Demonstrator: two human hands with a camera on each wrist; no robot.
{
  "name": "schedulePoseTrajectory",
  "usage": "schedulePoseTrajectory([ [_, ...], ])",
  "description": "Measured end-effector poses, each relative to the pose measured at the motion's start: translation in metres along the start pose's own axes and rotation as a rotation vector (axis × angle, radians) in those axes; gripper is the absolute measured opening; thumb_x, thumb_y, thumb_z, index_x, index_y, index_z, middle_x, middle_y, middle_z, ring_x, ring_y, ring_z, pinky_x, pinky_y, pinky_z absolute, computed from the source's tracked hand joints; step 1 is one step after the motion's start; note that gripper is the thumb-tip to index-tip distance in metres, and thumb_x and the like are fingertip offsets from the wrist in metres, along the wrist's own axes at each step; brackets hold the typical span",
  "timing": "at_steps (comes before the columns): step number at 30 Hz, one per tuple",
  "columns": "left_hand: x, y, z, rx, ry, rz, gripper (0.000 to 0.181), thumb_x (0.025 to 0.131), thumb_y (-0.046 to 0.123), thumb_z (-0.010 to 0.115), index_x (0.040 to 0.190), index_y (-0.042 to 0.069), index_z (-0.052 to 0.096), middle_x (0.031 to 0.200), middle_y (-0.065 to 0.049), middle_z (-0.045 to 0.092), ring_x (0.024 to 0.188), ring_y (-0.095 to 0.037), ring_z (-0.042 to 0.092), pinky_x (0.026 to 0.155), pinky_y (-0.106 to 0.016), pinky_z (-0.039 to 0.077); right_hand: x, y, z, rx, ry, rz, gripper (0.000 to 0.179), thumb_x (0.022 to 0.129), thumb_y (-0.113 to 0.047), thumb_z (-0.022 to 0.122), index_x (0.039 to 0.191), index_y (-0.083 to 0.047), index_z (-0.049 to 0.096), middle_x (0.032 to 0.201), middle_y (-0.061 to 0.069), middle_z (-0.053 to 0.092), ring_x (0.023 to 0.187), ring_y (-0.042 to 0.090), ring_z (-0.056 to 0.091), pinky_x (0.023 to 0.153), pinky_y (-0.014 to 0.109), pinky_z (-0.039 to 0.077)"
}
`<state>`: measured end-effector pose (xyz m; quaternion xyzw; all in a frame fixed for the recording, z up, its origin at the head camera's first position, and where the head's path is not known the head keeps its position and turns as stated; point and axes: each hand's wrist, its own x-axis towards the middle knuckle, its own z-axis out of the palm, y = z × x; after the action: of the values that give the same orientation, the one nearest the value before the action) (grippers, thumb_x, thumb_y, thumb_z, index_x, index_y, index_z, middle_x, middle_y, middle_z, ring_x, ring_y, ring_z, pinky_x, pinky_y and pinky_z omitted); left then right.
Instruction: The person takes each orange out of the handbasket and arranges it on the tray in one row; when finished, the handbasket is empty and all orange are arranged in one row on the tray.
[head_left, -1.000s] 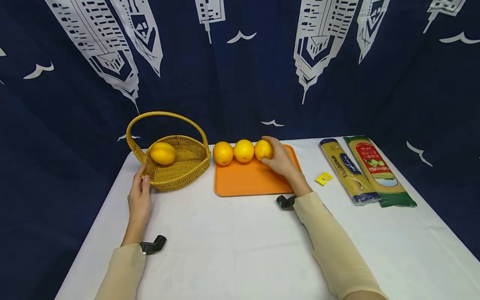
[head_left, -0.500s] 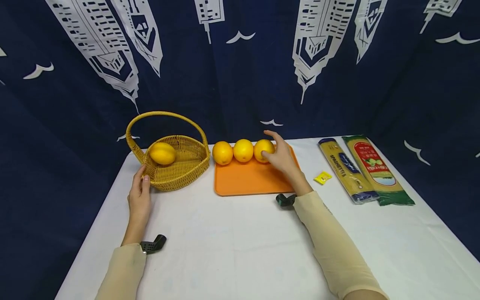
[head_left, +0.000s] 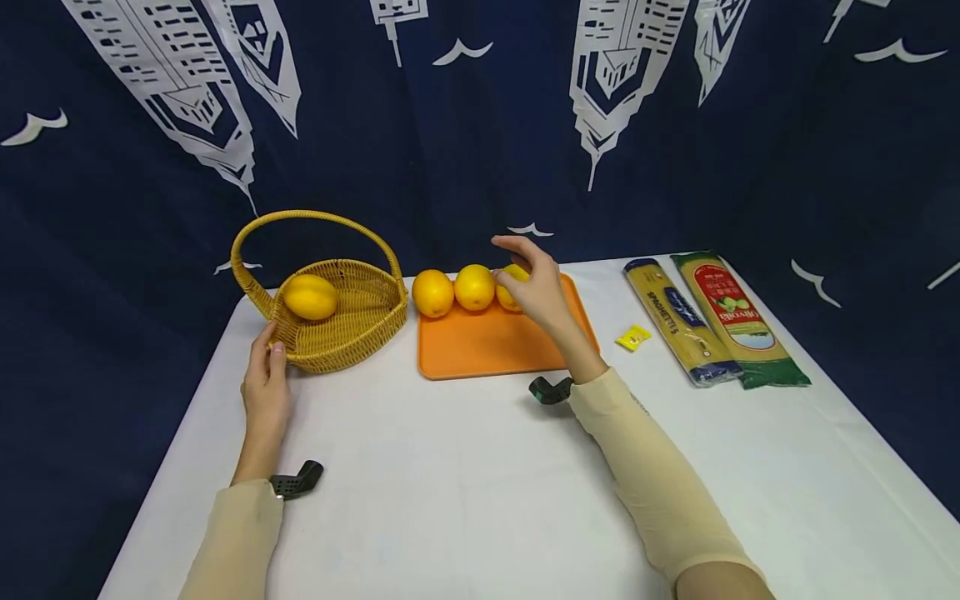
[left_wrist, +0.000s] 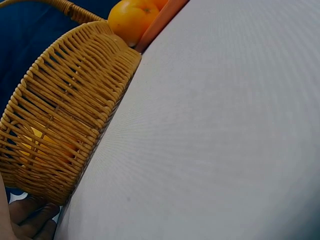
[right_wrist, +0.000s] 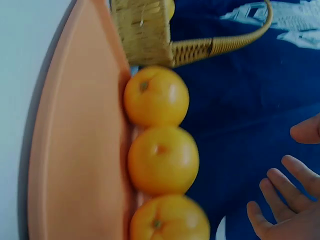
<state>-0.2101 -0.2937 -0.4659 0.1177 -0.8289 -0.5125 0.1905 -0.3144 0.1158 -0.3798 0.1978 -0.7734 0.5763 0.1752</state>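
In the head view, my left hand (head_left: 264,392) holds the near left side of the yellow wicker basket (head_left: 345,350), thumb in front. Its fingers (left_wrist: 32,217) bend against the basket's end in the left wrist view. An oval yellow fruit (head_left: 310,297) lies in the basket. Three oranges stand in a row along the back edge of the orange tray (head_left: 480,354): a left one (head_left: 432,293), a middle one (head_left: 475,287) and a right one (head_left: 508,293), partly hidden by my right hand (head_left: 543,292). That hand is raised beside the right orange, fingers spread and nothing in them.
A small yellow wrapped sweet (head_left: 633,337) lies right of the tray. Beyond it are a spaghetti pack (head_left: 678,321) and a green-and-red pasta pack (head_left: 738,317). A dark blue printed curtain (head_left: 450,150) hangs behind the white table (head_left: 420,483).
My right hand has let go of the right orange and lifted up and away from it, fingers spreading. My left hand stays on the basket. The head view has shifted slightly.
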Motion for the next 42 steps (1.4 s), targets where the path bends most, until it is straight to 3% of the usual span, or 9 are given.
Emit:
schedulePoseTrajectory([
  [7,0.001,0.003,-0.004,0.002,0.002,-0.016,0.050,0.115,0.045,0.033,0.164,0.042,0.033,0.173,0.006,0.031,0.158,-0.023,0.032,0.130,-0.049,0.026,-0.002,-0.032,0.022,0.077,-0.027,-0.076,0.050,0.090,0.002,0.073,0.140,-0.004,0.064,0.142,0.014,0.066,0.139,0.028,0.056,0.122,0.047,0.042],
  [15,-0.002,0.000,-0.001,-0.010,-0.009,-0.014,0.051,0.115,0.046,0.034,0.165,0.040,0.032,0.173,0.006,0.030,0.159,-0.021,0.028,0.131,-0.047,0.024,-0.014,-0.049,0.063,0.090,-0.147,-0.117,0.051,0.091,-0.001,0.072,0.141,-0.009,0.062,0.141,0.004,0.067,0.135,0.016,0.059,0.117,0.043,0.048],
  [20,-0.002,-0.002,-0.001,-0.007,-0.011,-0.008,0.051,0.115,0.047,0.033,0.165,0.039,0.031,0.173,0.007,0.030,0.161,-0.019,0.026,0.132,-0.045,0.021,-0.019,-0.054,0.088,0.063,-0.208,-0.098,0.047,0.091,-0.004,0.070,0.137,-0.012,0.065,0.140,0.001,0.067,0.133,0.014,0.059,0.116,0.038,0.049],
  [26,0.000,0.001,-0.002,-0.006,0.003,0.012,0.052,0.114,0.047,0.034,0.165,0.037,0.034,0.172,0.007,0.032,0.160,-0.019,0.028,0.132,-0.044,0.022,-0.017,-0.058,0.112,0.082,-0.289,-0.083,0.045,0.093,-0.005,0.069,0.137,-0.009,0.064,0.141,0.007,0.066,0.134,0.018,0.058,0.117,0.045,0.049],
  [29,0.000,0.002,-0.001,-0.003,-0.005,0.015,0.052,0.115,0.047,0.034,0.166,0.035,0.033,0.172,0.006,0.033,0.160,-0.020,0.028,0.132,-0.045,0.023,-0.015,-0.059,0.123,0.071,-0.324,-0.059,0.046,0.094,-0.005,0.069,0.139,-0.008,0.062,0.142,0.007,0.065,0.135,0.018,0.058,0.116,0.042,0.050],
  [38,0.001,0.000,-0.001,-0.009,-0.001,0.024,0.052,0.114,0.047,0.034,0.165,0.035,0.034,0.171,0.005,0.034,0.159,-0.020,0.029,0.131,-0.045,0.025,-0.003,-0.059,0.158,0.017,-0.398,-0.025,0.052,0.093,-0.003,0.067,0.144,-0.008,0.059,0.148,0.007,0.062,0.140,0.025,0.056,0.118,0.034,0.047],
  [42,0.001,0.001,-0.003,-0.012,-0.004,0.020,0.052,0.114,0.047,0.034,0.165,0.035,0.034,0.171,0.005,0.034,0.159,-0.021,0.030,0.131,-0.046,0.025,0.003,-0.060,0.170,-0.045,-0.401,-0.003,0.053,0.094,-0.006,0.069,0.146,-0.011,0.059,0.148,0.004,0.062,0.139,0.021,0.056,0.117,0.031,0.047],
])
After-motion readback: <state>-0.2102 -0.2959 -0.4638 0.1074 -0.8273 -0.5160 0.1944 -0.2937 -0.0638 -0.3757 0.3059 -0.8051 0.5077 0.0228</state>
